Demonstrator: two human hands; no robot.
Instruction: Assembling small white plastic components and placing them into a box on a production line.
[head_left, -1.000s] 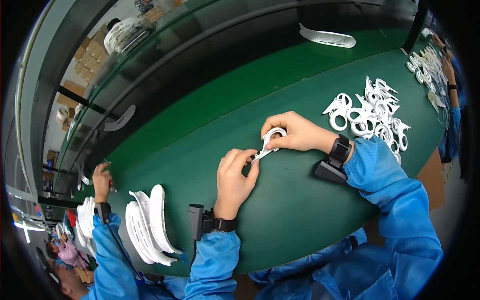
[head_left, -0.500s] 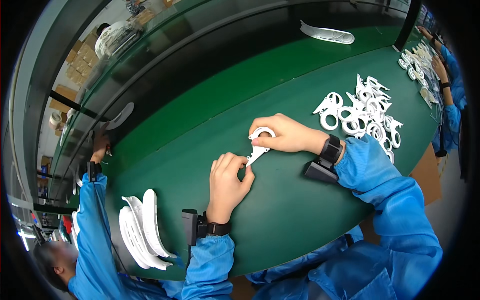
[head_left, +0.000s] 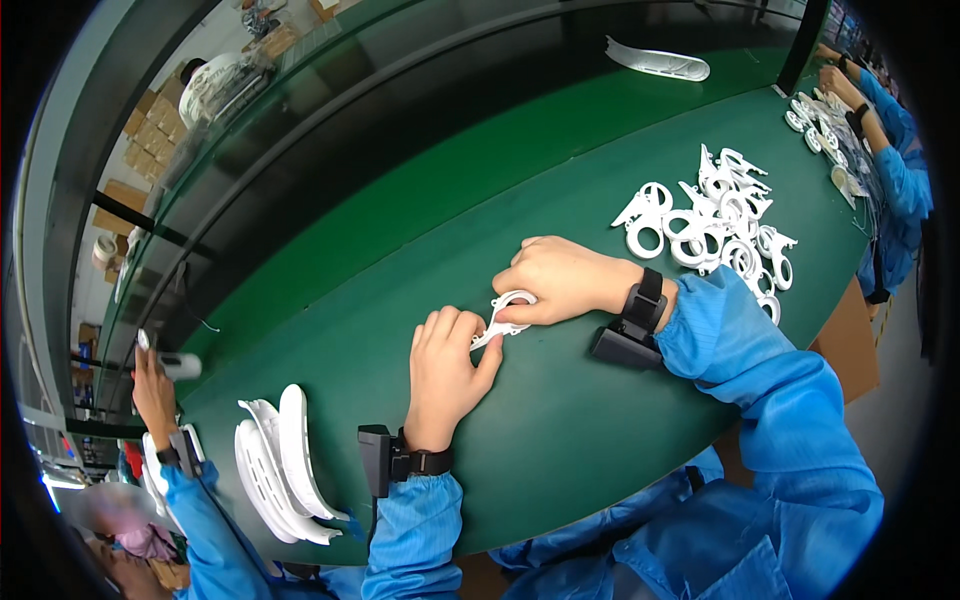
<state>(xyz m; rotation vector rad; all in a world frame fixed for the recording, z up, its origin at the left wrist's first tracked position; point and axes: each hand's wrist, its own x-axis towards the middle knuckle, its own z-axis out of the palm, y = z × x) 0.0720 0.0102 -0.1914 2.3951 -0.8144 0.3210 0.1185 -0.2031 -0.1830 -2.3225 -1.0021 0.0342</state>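
Observation:
Between my two hands, over the middle of the green table, is a white plastic ring-shaped part with a pointed tail (head_left: pixel 513 299). My right hand (head_left: pixel 571 281) pinches it by the ring end, thumb below and fingers over the top. The thumb and fingers of my left hand (head_left: pixel 448 360) close on the narrow tail end. My fingers cover some of the part. A loose heap of similar white ring parts (head_left: pixel 707 225) lies beyond my right forearm.
Several long curved white covers (head_left: pixel 285 470) lie at the left. Another curved cover (head_left: pixel 660 64) rests at the far side under the dark shelf. A co-worker's hand (head_left: pixel 153 390) is at the left edge; another co-worker's hands (head_left: pixel 842 88) work over white parts at the far right.
The ring part has turned and tilted between my hands, and my right hand has rolled over it. At left, the co-worker's hand has drawn back from the far edge with a white piece.

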